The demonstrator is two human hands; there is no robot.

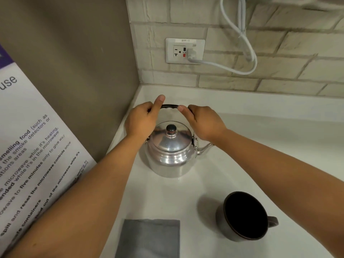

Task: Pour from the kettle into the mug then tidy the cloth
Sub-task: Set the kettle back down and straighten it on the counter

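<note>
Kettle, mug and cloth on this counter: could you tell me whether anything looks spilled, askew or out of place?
Nothing stands out. The kettle stands upright with its lid on, both hands on its handle. The mug is upright, the grey cloth lies flat and folded, and the counter shows no spill.
</note>
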